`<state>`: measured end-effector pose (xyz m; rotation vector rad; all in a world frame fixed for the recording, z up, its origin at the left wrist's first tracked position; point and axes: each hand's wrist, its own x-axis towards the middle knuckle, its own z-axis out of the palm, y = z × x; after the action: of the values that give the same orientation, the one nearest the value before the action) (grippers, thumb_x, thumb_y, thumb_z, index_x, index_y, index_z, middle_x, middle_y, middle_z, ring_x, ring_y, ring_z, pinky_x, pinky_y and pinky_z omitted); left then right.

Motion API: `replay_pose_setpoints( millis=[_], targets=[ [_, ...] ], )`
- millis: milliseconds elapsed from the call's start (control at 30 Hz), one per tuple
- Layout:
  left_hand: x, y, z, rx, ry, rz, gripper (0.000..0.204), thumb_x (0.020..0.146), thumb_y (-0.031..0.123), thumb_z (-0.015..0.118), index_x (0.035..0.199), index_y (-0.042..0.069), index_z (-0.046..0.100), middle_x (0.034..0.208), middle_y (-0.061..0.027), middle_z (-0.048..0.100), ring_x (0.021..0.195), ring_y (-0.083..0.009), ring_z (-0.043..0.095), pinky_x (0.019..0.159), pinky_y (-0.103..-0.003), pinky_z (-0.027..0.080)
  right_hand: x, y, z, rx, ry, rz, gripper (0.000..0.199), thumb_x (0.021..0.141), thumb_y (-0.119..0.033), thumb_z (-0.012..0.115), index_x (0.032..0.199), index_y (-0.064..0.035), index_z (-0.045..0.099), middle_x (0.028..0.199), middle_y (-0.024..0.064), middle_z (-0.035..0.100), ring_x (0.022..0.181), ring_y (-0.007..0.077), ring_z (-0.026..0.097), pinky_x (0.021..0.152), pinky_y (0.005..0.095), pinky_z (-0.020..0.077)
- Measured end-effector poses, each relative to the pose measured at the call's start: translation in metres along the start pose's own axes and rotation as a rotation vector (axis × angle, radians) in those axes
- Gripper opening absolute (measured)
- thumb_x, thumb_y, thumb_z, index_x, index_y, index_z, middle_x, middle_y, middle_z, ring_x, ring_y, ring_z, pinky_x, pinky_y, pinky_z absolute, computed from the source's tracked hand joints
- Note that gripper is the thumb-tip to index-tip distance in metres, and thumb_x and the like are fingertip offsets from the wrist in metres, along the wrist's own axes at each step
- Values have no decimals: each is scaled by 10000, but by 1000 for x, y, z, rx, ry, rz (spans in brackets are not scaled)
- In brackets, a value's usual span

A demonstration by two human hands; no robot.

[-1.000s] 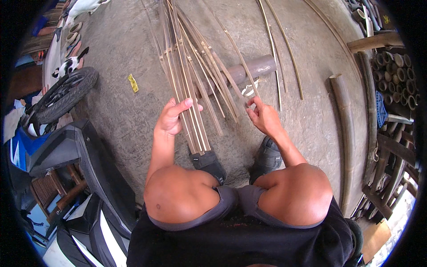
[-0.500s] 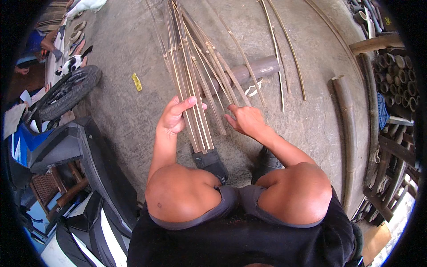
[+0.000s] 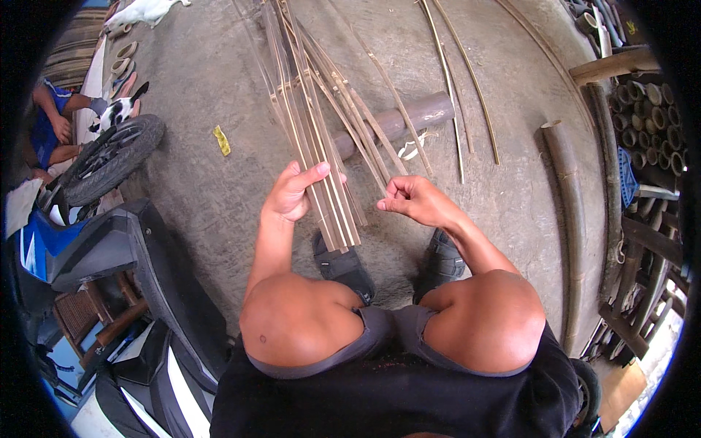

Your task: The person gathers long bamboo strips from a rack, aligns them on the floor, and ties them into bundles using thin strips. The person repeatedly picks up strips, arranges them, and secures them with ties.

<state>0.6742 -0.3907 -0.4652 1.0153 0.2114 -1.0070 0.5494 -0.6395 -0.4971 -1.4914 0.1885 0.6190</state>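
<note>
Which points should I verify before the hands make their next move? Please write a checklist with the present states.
1. Left hand secures its bamboo strips: ok, thumb lies across them.
2. Right hand grips a strip: cannot tell; its fingertips are at the loose strips' ends.
3. Loose strips lie parallel: not ok, they fan out across the dark pole.
4. Held ends are off the left shoe: cannot tell; they overlap it in view.
5. Black-and-white cat is away from the strips: ok, beside the wheel.
</note>
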Motion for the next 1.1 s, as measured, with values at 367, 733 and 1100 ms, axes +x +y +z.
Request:
replay_pose_setpoints(
  millis=[367, 733, 1100],
  targets=[
    [20, -19, 20, 127, 78, -8, 312, 898, 144, 729, 1158, 2, 629, 1045, -86, 692, 935, -193, 685, 833, -361, 568, -29, -14, 6, 271, -219, 101, 190, 898, -214, 763, 867, -45, 682, 709, -43, 597, 657, 53, 537, 592, 242, 450],
    [24, -24, 27, 105, 94, -22, 293, 902, 169, 738, 1138, 18, 650, 1025, -55, 689, 919, -154, 666, 815, -342, 553, -28, -32, 1, 372, -33, 25, 226, 996, -221, 628, 1119, -36, 583, 781, 23, 625, 635, 83, 595, 587, 233, 484],
    [27, -22, 34, 128, 107, -33, 300, 899, 173, 741, 1137, 14, 652, 1033, -62, 695, 902, -159, 673, 796, -354, 567, -19, -15, 8, 159, -93, -29, 208, 917, -235, 747, 907, -39, 676, 784, -49, 618, 731, 37, 531, 654, 233, 448]
  ],
)
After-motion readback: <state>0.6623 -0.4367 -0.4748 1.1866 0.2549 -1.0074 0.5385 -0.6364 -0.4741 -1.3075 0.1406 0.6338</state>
